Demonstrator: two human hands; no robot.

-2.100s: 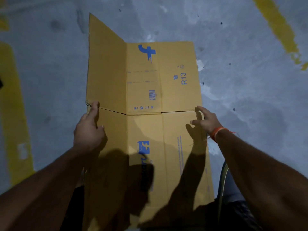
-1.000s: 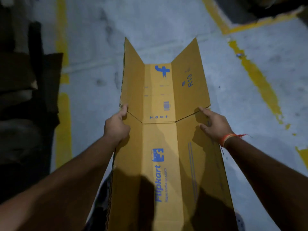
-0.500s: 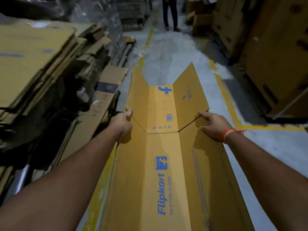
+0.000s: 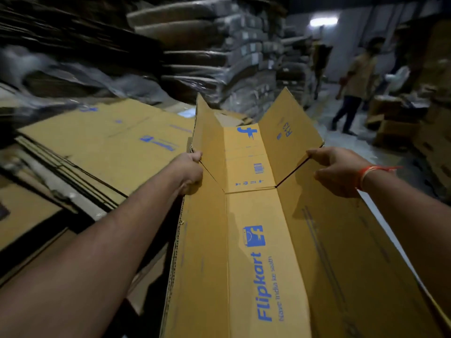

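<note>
Carton (image 4: 246, 240) lifted off floor, left hand (image 4: 189, 172) and right hand (image 4: 335, 170) gripping its side edges.

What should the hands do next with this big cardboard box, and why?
Probably bring both hands closer together to stand the sides of the box upright. The left hand and right hand each grip one side at the flap slit. The sides lean outward like a V, so the box looks only half folded.

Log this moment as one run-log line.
task: folding Flipkart carton | left hand: grips left panel edge | right hand: grips right panel edge | shape: side panels raised, trough-like | nearby: flat carton stack
</note>
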